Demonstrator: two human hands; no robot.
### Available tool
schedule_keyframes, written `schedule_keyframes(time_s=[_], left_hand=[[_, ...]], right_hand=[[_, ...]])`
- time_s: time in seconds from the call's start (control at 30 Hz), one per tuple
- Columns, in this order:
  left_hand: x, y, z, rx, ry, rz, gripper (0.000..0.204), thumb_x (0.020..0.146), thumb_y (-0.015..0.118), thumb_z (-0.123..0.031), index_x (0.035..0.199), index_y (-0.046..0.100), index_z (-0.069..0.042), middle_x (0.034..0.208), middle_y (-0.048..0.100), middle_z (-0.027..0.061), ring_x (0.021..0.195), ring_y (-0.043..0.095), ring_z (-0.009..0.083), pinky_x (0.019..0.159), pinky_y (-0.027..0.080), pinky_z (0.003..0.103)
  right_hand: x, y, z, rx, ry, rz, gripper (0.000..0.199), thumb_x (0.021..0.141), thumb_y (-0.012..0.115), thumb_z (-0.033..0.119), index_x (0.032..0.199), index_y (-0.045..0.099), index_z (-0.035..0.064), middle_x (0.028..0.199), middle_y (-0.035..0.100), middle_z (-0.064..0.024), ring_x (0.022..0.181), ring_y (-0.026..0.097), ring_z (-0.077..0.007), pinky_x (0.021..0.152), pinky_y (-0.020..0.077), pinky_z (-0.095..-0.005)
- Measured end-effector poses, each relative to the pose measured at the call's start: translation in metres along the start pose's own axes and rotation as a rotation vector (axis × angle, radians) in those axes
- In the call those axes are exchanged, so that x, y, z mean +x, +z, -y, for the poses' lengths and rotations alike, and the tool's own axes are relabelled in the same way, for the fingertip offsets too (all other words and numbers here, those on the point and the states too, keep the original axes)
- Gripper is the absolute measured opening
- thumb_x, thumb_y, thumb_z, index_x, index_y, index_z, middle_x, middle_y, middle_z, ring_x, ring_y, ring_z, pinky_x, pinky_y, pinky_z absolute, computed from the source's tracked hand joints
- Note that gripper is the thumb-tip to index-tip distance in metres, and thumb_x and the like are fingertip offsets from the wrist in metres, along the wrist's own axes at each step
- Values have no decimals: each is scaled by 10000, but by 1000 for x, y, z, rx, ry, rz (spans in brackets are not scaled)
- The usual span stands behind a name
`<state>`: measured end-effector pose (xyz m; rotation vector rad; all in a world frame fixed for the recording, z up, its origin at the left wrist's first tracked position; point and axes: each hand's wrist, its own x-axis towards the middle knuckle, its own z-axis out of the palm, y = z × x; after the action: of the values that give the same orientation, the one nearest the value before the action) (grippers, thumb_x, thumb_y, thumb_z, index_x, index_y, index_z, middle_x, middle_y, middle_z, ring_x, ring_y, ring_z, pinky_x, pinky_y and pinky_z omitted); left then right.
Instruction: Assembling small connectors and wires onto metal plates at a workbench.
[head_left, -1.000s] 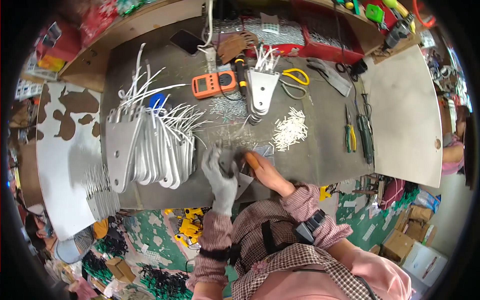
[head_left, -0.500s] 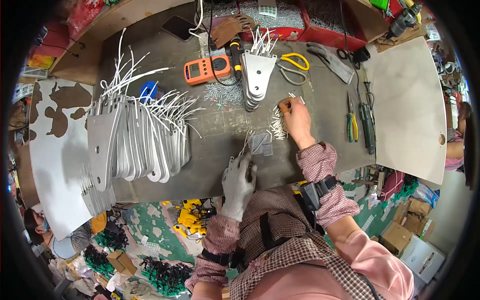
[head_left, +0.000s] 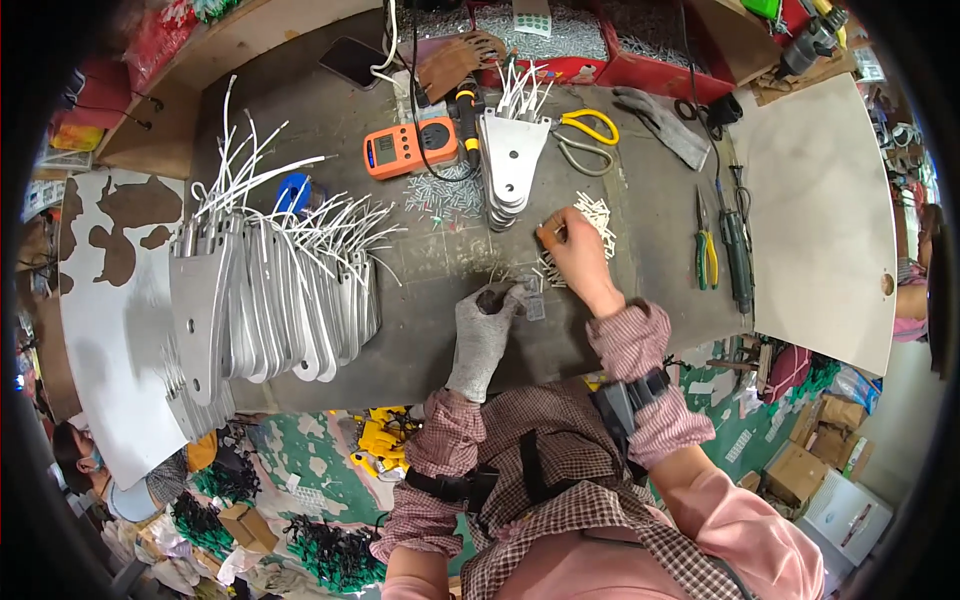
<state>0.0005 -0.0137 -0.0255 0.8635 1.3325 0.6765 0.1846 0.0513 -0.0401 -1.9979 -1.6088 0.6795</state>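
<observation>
1. Head view: red trays [head_left: 640,62] at twelve o'clock hold grey metal bits.
2. Gloved left hand [head_left: 484,330] pinches a small metal piece [head_left: 533,304] near the bench's front edge; bare dark bench lies around it.
3. Bare right hand [head_left: 577,255], fingers pinched together, picks at white sleeves [head_left: 592,215] at one o'clock.
4. Orange meter [head_left: 410,147] sits at eleven.

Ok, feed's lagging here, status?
Left hand gloved, pinching small metal piece. Right hand bare, at white plastic sleeves pile. Nothing between.
</observation>
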Motion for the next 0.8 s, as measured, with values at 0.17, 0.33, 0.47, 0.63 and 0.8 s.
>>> schedule_keyframes(time_s=[0.17,0.33,0.47,0.63,0.8], left_hand=[[-10,4,7,145,292,-175,277,976,689,-206,1136,719,19,858,737,92,810,679,154,750,532,327],[-4,1,23,306,207,-162,287,1001,643,-193,1168,700,33,890,737,170,840,695,184,758,533,352],[-2,3,25,330,226,-210,297,1011,631,-217,1172,703,23,876,733,196,771,664,167,715,522,349],[-4,3,17,347,135,-188,317,1014,632,-253,1169,708,13,838,727,189,741,625,125,695,513,336],[-7,3,12,380,119,-156,324,1008,635,-272,1169,711,-1,852,717,218,754,687,195,706,528,355]], right_hand=[[-53,-2,15,825,199,186,158,928,700,18,1080,671,-10,876,656,-6,777,560,-71,713,478,-230],[-60,17,18,959,287,225,128,959,650,-13,1080,640,-57,998,684,-59,964,680,-131,831,545,-253],[-60,24,21,987,253,218,172,955,627,-46,1123,589,-51,1054,675,-94,993,689,-161,863,554,-270],[-59,29,24,1013,236,202,322,939,581,-110,1235,485,-26,1121,660,-148,1028,690,-188,901,552,-274],[-58,27,28,993,207,205,325,954,578,-92,1255,482,-17,1111,657,-131,1002,689,-176,868,540,-257]])
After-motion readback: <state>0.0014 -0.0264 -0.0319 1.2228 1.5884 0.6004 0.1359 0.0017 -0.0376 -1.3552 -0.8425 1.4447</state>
